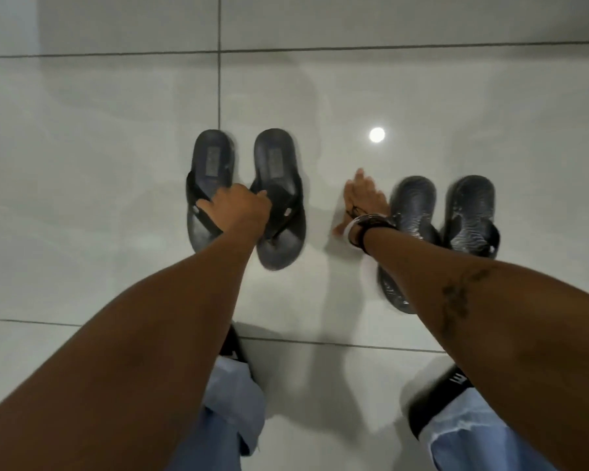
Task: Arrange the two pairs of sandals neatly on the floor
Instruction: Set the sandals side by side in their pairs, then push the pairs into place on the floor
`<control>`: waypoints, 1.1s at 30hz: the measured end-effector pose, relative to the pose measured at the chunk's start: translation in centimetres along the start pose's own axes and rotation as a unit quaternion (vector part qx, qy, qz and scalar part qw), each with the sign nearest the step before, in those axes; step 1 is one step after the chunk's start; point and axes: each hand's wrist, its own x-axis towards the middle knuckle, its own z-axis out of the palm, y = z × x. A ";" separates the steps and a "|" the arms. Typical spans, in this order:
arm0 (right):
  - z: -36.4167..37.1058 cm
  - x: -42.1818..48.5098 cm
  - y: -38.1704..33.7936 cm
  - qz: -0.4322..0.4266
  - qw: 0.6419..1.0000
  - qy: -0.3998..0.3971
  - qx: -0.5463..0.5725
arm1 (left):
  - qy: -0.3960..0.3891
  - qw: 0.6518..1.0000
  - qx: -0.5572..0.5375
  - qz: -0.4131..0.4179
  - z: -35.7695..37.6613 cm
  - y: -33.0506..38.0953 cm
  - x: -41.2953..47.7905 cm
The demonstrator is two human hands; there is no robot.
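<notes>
Two pairs of dark sandals on glossy pale floor tiles, heels pointing away, toes toward the wearer of the camera. Left pair: thong flip-flops, left flip-flop and right flip-flop side by side, nearly touching, the right one sitting slightly nearer the camera. Left hand curled down over the straps where the two meet, apparently gripping them, though the fingertips hidden under the knuckles leave the exact hold uncertain. Right pair: textured slides, inner slide and outer slide, close together, the inner one angled and reaching further toward the camera than its partner. Right hand flat and open, holding nothing, fingers spread on bare tile just beside the inner slide, wrist with bracelets crossing over it. Probably a final squaring-up stage. Risks from here: a tug on the straps likely to drag one flip-flop more than the other and twist the pair apart; slick tile letting soles skate past the intended line; the right forearm or wrist brushing the inner slide on withdrawal and knocking it further askew; toes of the two pairs left uneven, since the right pair sits nearer than the left. Bright lamp reflection on the tile, a possible hindrance to judging alignment.
</notes>
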 end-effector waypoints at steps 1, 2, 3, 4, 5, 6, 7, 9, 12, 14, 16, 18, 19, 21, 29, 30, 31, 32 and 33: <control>0.8 0.7 -0.3 0.016 1.000 0.020 0.016 | -0.019 1.000 0.000 0.003 0.0 -0.3 0.3; 1.4 1.0 -0.5 0.028 0.999 0.036 0.027 | -0.026 1.000 -0.001 0.010 0.1 -0.6 0.5; 1.7 1.2 -0.6 0.034 0.998 0.045 0.018 | -0.027 0.999 -0.001 0.021 0.3 -0.8 0.5; 1.9 1.3 -0.6 0.037 0.998 0.051 -0.006 | -0.022 0.999 -0.001 0.034 0.5 -0.9 0.6; 1.8 1.3 -0.6 0.039 0.998 0.052 -0.028 | -0.016 0.999 0.000 0.049 0.6 -1.1 0.6; 1.6 1.3 -0.6 0.041 0.997 0.047 -0.040 | -0.016 0.998 -0.001 0.060 0.6 -1.2 0.7; 1.4 1.4 -0.7 0.045 0.997 0.037 -0.045 | -0.020 0.998 -0.004 0.067 0.6 -1.4 0.8; 1.1 1.4 -1.0 0.058 0.997 0.019 -0.041 | -0.028 0.997 -0.016 0.076 0.0 -1.5 1.3; 1.2 1.1 -1.5 0.083 0.996 0.018 -0.009 | -0.017 0.995 -0.048 0.085 -1.8 -2.2 2.7; 1.1 1.1 -2.1 0.098 0.995 0.027 -0.005 | 0.006 0.994 -0.067 0.084 -3.8 -2.6 4.9; 1.1 1.2 -2.3 0.106 0.994 0.022 -0.007 | 0.027 0.993 -0.075 0.082 -5.4 -2.8 7.2; 0.9 1.2 -2.4 0.111 0.994 0.022 -0.010 | 0.036 0.994 -0.074 0.076 -6.5 -2.7 9.7; 0.8 1.2 -2.4 0.112 0.993 0.019 -0.011 | 0.037 0.994 -0.074 0.076 -6.8 -2.5 10.9; 0.8 1.0 -2.4 0.110 0.994 0.013 -0.016 | 0.037 0.993 -0.071 0.085 -7.1 -2.0 12.7; -0.2 0.5 -2.3 0.105 0.994 -0.028 -0.031 | 0.019 0.995 -0.051 0.087 -6.8 -0.1 14.9; -0.2 0.6 -2.3 0.106 0.993 -0.031 -0.029 | 0.019 0.995 -0.051 0.087 -6.8 -0.1 15.0; -0.2 0.6 -2.3 0.107 0.993 -0.032 -0.028 | 0.019 0.995 -0.048 0.089 -6.8 0.0 14.9; -0.1 0.6 -2.2 0.108 0.993 -0.031 -0.028 | 0.017 0.995 -0.045 0.092 -6.7 0.1 14.8; -0.1 0.6 -2.0 0.108 0.993 -0.028 -0.030 | 0.017 0.994 -0.043 0.095 -6.7 0.1 14.7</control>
